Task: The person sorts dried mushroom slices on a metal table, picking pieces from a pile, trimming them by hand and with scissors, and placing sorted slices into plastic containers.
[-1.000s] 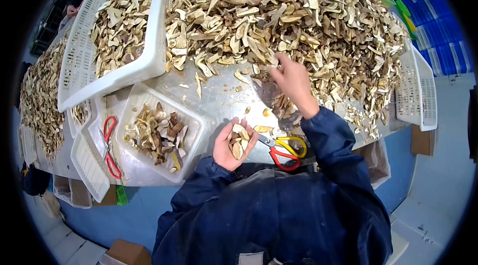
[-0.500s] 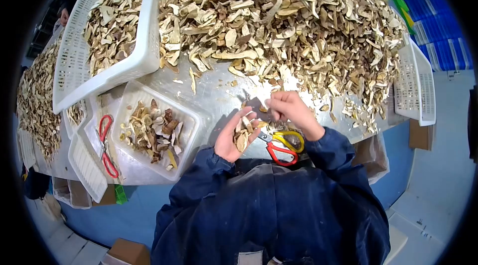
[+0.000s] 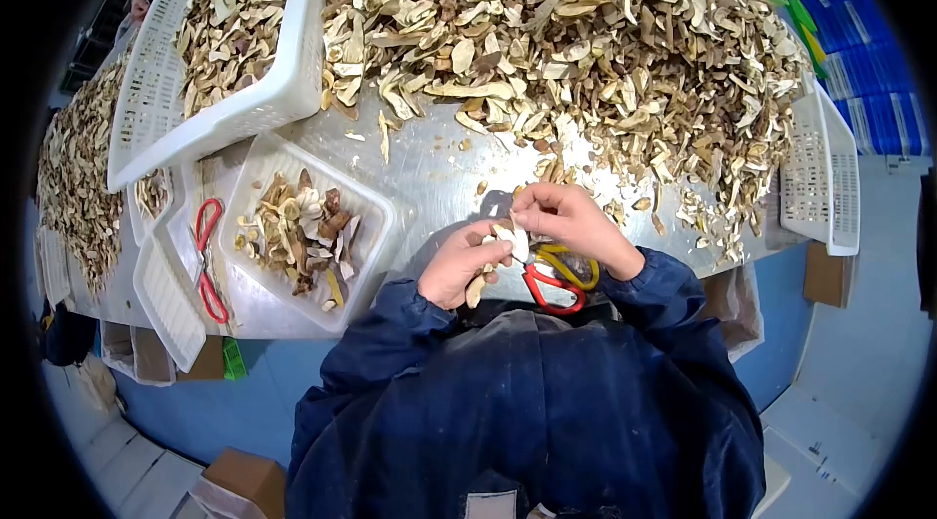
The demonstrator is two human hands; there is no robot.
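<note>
My left hand [image 3: 459, 267] is closed around several dried mushroom slices, and a pale slice [image 3: 475, 291] pokes out below its fingers. Its thumb presses on a white mushroom slice [image 3: 515, 242]. My right hand [image 3: 578, 228] meets it there, thumb and forefinger pinched at the upper end of that slice. Just below the hands lie scissors [image 3: 559, 310] with one red and one yellow handle, their blades partly covered. A large heap of dried mushroom slices [image 3: 586, 51] spreads over the metal table [image 3: 429, 168] beyond my hands.
On the left stand a white tray [image 3: 376, 226] holding mushroom pieces, red-handled scissors [image 3: 203, 256] and a large white basket [image 3: 217, 143] of slices. Another white basket [image 3: 820, 168] leans at the right edge. Blue crates [image 3: 859, 51] are stacked behind. Another person's hand [image 3: 140, 8] shows far left.
My left hand has gone from an open palm holding slices to closed fingers and thumb. My right hand has moved closer, and both now meet at the white slice.
</note>
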